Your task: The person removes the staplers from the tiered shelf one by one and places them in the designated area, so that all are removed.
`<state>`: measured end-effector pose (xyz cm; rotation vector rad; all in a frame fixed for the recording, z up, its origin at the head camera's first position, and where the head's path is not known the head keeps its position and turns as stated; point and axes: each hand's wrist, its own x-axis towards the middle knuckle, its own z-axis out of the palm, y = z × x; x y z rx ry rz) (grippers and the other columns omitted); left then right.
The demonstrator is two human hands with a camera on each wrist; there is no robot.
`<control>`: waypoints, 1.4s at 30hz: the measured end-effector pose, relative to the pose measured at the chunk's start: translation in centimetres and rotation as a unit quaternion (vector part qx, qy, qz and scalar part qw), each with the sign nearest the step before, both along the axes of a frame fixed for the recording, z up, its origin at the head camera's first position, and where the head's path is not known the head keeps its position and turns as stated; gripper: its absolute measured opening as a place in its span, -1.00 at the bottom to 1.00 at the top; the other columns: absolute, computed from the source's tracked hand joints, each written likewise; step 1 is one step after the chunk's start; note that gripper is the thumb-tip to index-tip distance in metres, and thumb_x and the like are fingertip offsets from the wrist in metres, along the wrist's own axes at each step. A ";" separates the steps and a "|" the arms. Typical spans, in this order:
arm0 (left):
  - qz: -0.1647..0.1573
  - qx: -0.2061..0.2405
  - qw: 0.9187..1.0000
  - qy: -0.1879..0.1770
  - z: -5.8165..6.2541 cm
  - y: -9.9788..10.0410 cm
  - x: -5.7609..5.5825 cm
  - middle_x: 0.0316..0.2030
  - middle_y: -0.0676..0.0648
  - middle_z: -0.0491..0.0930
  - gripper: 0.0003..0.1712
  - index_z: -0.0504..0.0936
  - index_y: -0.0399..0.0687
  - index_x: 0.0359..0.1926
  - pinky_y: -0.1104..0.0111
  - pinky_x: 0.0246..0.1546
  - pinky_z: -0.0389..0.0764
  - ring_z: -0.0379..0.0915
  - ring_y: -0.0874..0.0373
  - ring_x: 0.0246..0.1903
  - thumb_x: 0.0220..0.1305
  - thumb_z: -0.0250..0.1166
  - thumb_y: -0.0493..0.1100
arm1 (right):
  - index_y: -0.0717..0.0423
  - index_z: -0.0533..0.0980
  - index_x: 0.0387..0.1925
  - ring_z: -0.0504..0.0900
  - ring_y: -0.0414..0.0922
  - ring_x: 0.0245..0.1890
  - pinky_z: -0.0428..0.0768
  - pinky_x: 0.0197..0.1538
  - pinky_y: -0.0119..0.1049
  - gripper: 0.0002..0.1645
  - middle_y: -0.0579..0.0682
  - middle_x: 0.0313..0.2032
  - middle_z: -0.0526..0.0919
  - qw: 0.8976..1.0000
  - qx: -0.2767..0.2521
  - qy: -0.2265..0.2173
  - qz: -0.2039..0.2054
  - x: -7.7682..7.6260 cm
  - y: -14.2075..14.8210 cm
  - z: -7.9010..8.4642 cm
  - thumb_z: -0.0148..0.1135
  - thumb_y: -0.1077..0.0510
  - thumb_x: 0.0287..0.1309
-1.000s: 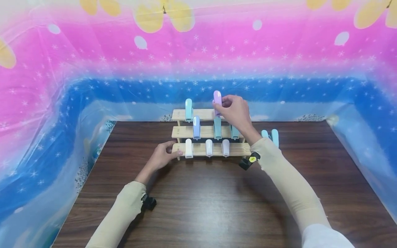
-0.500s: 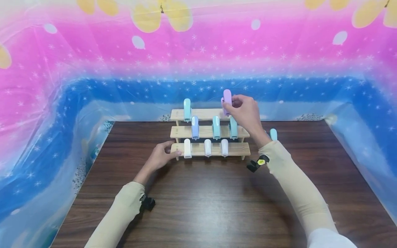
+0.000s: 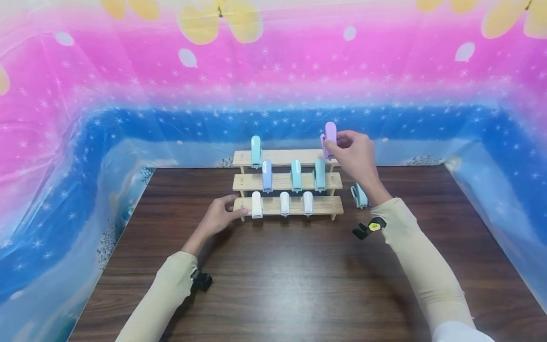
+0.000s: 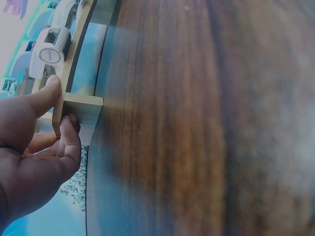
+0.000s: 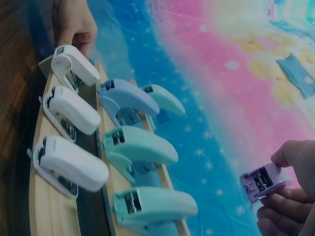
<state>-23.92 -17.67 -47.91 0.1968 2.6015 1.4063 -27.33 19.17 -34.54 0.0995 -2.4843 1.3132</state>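
Observation:
A small purple stapler [image 3: 330, 140] is pinched between the thumb and fingers of my right hand [image 3: 356, 154], upright by the right end of the top shelf. Its metal staple end shows in the right wrist view. My left hand [image 3: 218, 213] grips the left end of the three-tier wooden rack [image 3: 329, 206], thumb on top of the lowest board and fingers below, as the left wrist view shows. On the top board stands a mint stapler [image 3: 256, 151]. The middle board bears a periwinkle stapler [image 3: 267, 175] and two teal staplers [image 3: 296, 175]. Three whitish staplers [image 3: 257, 204] line the bottom board.
Another teal stapler [image 3: 359, 195] stands on the brown wooden table [image 3: 273, 285] right of the rack, beside my right wrist. A pink and blue patterned cloth [image 3: 273, 90] hangs behind the table and along its sides.
My right hand has moved right with the purple stapler, from the middle of the top board to its right end. My left hand keeps its hold on the rack.

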 end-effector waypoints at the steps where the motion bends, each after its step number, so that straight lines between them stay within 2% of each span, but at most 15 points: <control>1: -0.001 0.000 1.000 0.000 0.0 0.0 0.0 0.03 -0.30 0.69 -0.15 0.32 -0.38 0.46 0.21 -0.12 0.67 0.66 -0.06 -0.01 0.35 0.42 -0.01 | 0.20 0.67 0.06 0.76 -0.07 -0.23 0.66 -0.33 -0.37 -0.45 0.10 -0.19 0.78 1.000 0.000 -0.001 -0.004 0.1 0.3 0.0 0.41 -0.13 0.23; 8: -0.004 -0.001 1.000 0.000 -0.2 0.0 -0.1 0.06 -0.33 0.66 -0.14 0.30 -0.38 0.46 0.16 -0.08 0.68 0.64 -0.11 0.03 0.36 0.41 0.02 | 0.19 0.66 0.09 0.74 -0.06 -0.21 0.64 -0.38 -0.41 -0.39 0.11 -0.16 0.76 0.999 0.006 -0.005 -0.032 0.9 2.5 -0.3 0.38 -0.20 0.24; 14: -0.001 -0.008 1.000 0.001 -0.1 0.0 -0.1 0.11 -0.33 0.64 -0.14 0.30 -0.39 0.46 0.11 0.00 0.67 0.62 -0.13 0.08 0.36 0.41 0.02 | 0.18 0.67 0.08 0.67 -0.08 -0.19 0.60 -0.33 -0.40 -0.38 0.12 -0.17 0.76 0.998 0.015 0.004 -0.058 1.9 4.3 -0.6 0.37 -0.21 0.24; 17: -0.002 -0.007 1.000 0.002 -0.1 0.0 -0.1 0.11 -0.33 0.64 -0.14 0.31 -0.38 0.46 0.11 0.00 0.67 0.63 -0.13 0.08 0.35 0.41 0.01 | 0.19 0.68 0.06 0.64 -0.09 -0.19 0.55 -0.30 -0.40 -0.40 0.13 -0.18 0.75 0.997 0.023 0.012 -0.070 2.4 5.2 -0.7 0.37 -0.20 0.23; 22: -0.004 -0.001 1.000 0.002 -0.1 0.0 -0.1 0.09 -0.34 0.65 -0.15 0.31 -0.39 0.46 0.13 -0.04 0.68 0.64 -0.14 0.06 0.35 0.42 -0.01 | 0.16 0.68 0.05 0.69 -0.10 -0.22 0.59 -0.29 -0.46 -0.45 0.11 -0.17 0.76 0.997 0.021 0.007 -0.077 2.7 6.8 -1.0 0.37 -0.17 0.23; 33: -0.006 0.002 1.000 0.009 -0.2 0.1 -0.1 0.05 -0.34 0.67 -0.16 0.33 -0.41 0.44 0.15 -0.08 0.68 0.66 -0.12 0.01 0.34 0.43 -0.02 | 0.14 0.68 0.10 0.67 -0.14 -0.21 0.53 -0.30 -0.48 -0.40 0.14 -0.11 0.76 0.992 0.049 -0.002 -0.117 3.3 10.3 -2.2 0.33 -0.21 0.24; 42: -0.007 0.003 1.000 0.005 0.0 0.1 -0.1 0.06 -0.34 0.67 -0.16 0.32 -0.41 0.44 0.12 -0.05 0.67 0.66 -0.12 0.02 0.34 0.42 -0.02 | 0.21 0.64 0.15 0.58 0.01 -0.03 0.43 -0.07 -0.22 -0.32 0.23 -0.01 0.73 0.987 0.054 -0.019 -0.147 3.8 12.9 -4.5 0.33 -0.23 0.25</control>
